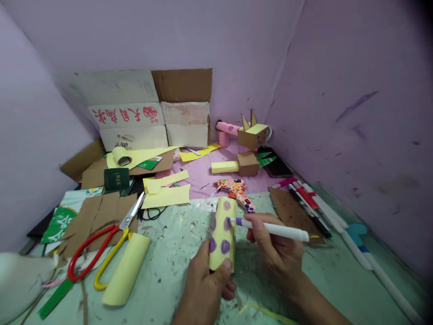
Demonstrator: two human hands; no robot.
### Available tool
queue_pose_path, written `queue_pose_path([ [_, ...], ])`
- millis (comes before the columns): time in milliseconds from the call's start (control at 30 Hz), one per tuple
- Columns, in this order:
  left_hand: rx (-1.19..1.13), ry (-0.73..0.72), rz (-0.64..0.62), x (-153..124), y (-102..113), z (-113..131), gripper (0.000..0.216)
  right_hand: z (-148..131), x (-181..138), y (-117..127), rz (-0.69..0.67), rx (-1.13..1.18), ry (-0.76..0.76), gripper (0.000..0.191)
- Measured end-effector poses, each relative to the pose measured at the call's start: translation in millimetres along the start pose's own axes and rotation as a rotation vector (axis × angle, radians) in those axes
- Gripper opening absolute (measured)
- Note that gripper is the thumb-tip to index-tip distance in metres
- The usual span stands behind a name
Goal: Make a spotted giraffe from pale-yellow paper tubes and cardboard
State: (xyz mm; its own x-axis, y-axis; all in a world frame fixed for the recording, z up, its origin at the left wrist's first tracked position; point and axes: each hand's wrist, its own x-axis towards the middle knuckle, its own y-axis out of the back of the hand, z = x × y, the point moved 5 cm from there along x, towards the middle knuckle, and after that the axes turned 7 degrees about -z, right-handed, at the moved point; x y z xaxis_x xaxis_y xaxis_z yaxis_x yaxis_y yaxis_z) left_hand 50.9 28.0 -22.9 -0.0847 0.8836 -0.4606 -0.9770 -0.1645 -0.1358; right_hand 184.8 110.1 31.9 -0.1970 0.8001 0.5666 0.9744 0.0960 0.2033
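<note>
My left hand (208, 282) grips the lower end of an upright yellow paper tube (221, 237) marked with purple dots. My right hand (274, 246) holds a white marker with a purple tip (270, 229), and the tip touches the tube's upper right side beside a purple dot. Both hands are closed around what they hold, low in the middle of the head view above a green table surface (176, 243).
Red-and-yellow scissors (104, 246) and a second yellow tube (126, 271) lie to the left. Cardboard scraps (98, 214), yellow paper sheets (165, 196), a cardboard box (149, 110), small cardboard figures (252, 135) and several markers (311, 203) surround the hands.
</note>
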Motion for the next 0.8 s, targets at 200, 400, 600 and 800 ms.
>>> queue_pose_path([
  [200, 0.008, 0.001, 0.017, -0.3, 0.2, 0.9, 0.047, -0.5, 0.1, -3.0, -0.024, 0.01, -0.022, 0.015],
  [400, -0.005, -0.026, 0.018, -1.8, 0.0, 2.1, 0.048, 1.5, -0.1, -3.4, -0.043, -0.012, -0.028, 0.015],
  [600, -0.003, -0.04, 0.027, -1.6, 0.3, -0.2, 0.038, 3.8, -2.8, -4.4, -0.066, 0.001, -0.03, 0.015],
  [800, 0.015, -0.034, 0.011, -1.3, 0.2, 0.3, 0.044, 6.1, -6.2, -4.9, -0.087, -0.003, -0.007, 0.015],
])
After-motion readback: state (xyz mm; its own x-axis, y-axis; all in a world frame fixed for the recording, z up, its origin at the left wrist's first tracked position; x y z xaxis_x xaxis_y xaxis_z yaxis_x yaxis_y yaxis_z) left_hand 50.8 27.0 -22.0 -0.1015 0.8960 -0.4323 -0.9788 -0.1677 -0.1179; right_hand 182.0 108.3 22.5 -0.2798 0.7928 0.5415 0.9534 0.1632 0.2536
